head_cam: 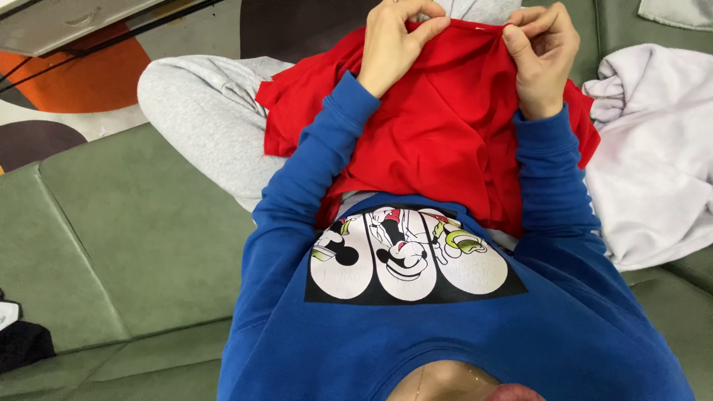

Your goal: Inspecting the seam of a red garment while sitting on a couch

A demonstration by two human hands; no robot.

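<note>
At the far left edge a dark bundle of cloth is cut off by the frame, so its kind cannot be told, and above it a patterned floor in orange, cream and brown runs under a pale slab that is cropped at the top corner. The green sofa offers its widest bare stretch here, a broad cushion left of the person's grey-trousered knee. Further in, the left hand pinches the upper hem of a red garment between thumb and curled fingers, closed tight on the cloth; its fingertips are partly lost at the top border. The garment lies draped over the person's lap, between the two blue sleeves, its lower part hidden behind the blue sweatshirt's printed chest panel and its shape hard to read among the folds. The right hand grips the same hem just beside the left, fingers bent and clamped on the fabric, with only a short span of red edge between the two hands. To the right a crumpled pale lilac garment lies on the sofa, touching the red cloth's side and running off the right edge. Another grey piece is clipped by the top right corner.
</note>
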